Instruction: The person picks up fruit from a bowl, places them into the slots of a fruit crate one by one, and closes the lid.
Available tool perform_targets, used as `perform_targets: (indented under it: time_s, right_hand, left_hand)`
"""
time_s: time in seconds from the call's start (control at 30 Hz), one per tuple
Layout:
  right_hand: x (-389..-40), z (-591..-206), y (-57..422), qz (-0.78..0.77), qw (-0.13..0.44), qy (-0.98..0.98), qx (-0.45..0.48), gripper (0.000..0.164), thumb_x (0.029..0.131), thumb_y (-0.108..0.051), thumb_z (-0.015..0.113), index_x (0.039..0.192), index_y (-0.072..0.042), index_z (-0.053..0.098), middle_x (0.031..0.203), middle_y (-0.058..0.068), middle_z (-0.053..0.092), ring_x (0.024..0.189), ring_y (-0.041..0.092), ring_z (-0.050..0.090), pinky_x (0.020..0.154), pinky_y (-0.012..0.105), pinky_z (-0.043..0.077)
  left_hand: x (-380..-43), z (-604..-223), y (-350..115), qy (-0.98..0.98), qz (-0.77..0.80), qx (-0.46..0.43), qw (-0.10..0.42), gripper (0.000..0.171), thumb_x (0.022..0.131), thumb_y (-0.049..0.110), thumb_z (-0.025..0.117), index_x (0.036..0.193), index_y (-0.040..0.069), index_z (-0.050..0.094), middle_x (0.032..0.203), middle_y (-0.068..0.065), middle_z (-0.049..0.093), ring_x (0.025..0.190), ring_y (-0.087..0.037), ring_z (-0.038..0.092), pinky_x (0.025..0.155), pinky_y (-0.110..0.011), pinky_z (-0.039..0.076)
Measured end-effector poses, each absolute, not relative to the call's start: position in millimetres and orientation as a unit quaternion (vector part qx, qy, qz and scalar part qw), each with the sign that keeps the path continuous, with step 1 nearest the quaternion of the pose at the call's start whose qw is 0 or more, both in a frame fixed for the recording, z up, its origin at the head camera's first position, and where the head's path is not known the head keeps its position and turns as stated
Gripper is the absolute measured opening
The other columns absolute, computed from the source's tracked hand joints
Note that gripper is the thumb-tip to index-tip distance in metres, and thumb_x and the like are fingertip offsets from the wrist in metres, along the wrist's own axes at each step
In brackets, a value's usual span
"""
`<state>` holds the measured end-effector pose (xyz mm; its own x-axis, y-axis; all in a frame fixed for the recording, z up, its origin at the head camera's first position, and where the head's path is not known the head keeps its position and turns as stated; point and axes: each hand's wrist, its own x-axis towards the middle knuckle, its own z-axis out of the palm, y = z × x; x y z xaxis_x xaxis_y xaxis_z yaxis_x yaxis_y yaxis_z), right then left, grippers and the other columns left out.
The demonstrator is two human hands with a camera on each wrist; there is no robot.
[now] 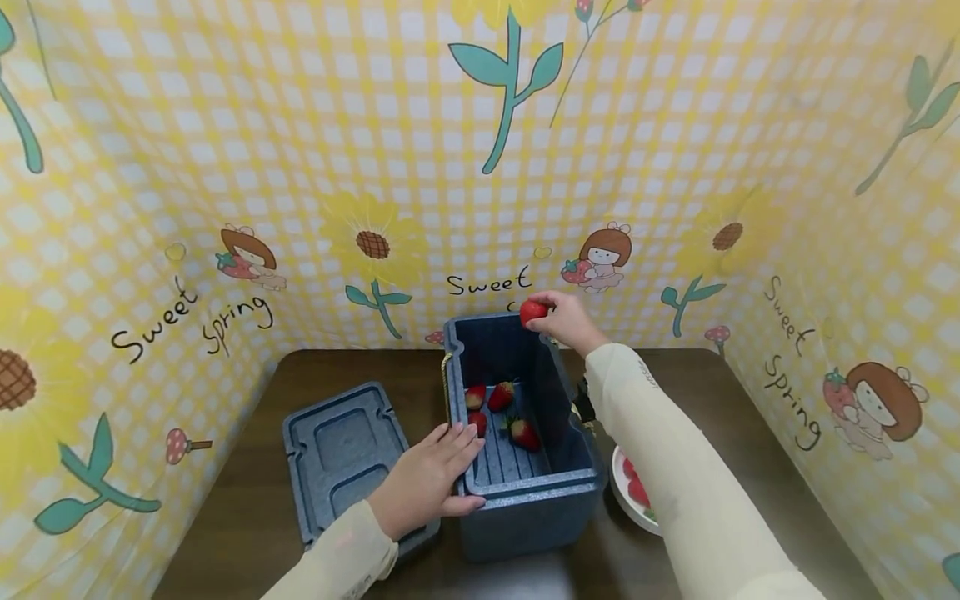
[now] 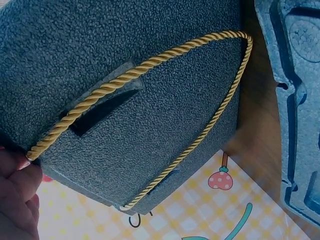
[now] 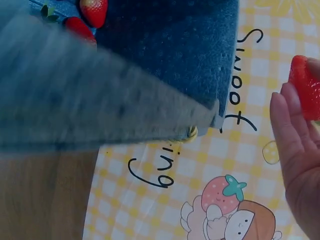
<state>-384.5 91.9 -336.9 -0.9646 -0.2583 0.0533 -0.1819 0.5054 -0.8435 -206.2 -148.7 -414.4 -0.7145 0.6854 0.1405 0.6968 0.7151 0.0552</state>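
Above the far right corner of a dark blue-grey foam box (image 1: 525, 525), my right hand (image 1: 567, 323) pinches a red strawberry (image 1: 533, 312) between thumb and fingers. The right wrist view also shows this strawberry (image 3: 306, 90), with the hand beside the box's far end. Several strawberries (image 1: 523, 434) lie on the ribbed floor of the box. My left hand (image 1: 427, 479) rests on the box's near left rim, fingers extended over the edge and thumb along the front. My left fingertips partly hide one strawberry.
The foam lid (image 1: 348, 442) lies on the brown table (image 1: 232, 517) left of the box. Right of the box, a white bowl (image 1: 624, 497) of strawberries is partly covered by my right sleeve. A gold rope handle (image 2: 165, 56) hangs along the box's side. Patterned cloth surrounds the table.
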Motion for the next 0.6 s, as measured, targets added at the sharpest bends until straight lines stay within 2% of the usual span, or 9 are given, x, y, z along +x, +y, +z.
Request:
perform_targets:
  time_s: [0.17,0.33,0.47,0.6]
  right_hand:
    - [-385,-335,73,-0.494,0.058,0.855,-0.145,0.045,0.086,-0.004,0.068,0.129,0.000,0.057,0.125,0.021,0.055,0.092,0.030,0.061,0.079,0.038,0.055]
    - [-392,-344,58,-0.504,0.079,0.847,-0.152,0.046,0.086,-0.003,0.068,0.130,0.000,0.057,0.126,0.021,0.055,0.093,0.029,0.060,0.076,0.033,0.055]
    - [-398,-355,53,-0.557,0.092,0.817,-0.119,0.049,0.086,-0.001,0.068,0.133,0.002,0.053,0.126,0.023,0.054,0.093,0.029,0.062,0.074,0.030,0.056]
    - [-397,-362,50,-0.567,0.100,0.812,-0.094,0.049,0.086,-0.001,0.067,0.133,0.001,0.052,0.126,0.023,0.055,0.093,0.027,0.064,0.075,0.030,0.056]
  left_hand:
    - [-207,-413,-151,-0.920,-0.047,-0.384,0.061,0.070,0.093,0.058,0.048,0.137,0.005,0.052,0.144,-0.013,0.046,0.135,-0.026,0.040,0.110,-0.044,0.029]
    - [-206,-411,-153,-0.921,-0.040,-0.384,0.048,0.070,0.093,0.057,0.047,0.139,0.004,0.050,0.145,-0.013,0.044,0.136,-0.027,0.038,0.111,-0.044,0.028]
    - [-205,-408,-152,-0.923,-0.030,-0.380,0.046,0.069,0.092,0.055,0.051,0.139,0.005,0.051,0.145,-0.013,0.044,0.136,-0.026,0.039,0.111,-0.043,0.029]
    - [-204,-405,-151,-0.926,-0.007,-0.376,0.030,0.068,0.094,0.057,0.047,0.139,0.006,0.050,0.146,-0.012,0.043,0.136,-0.024,0.038,0.111,-0.041,0.029]
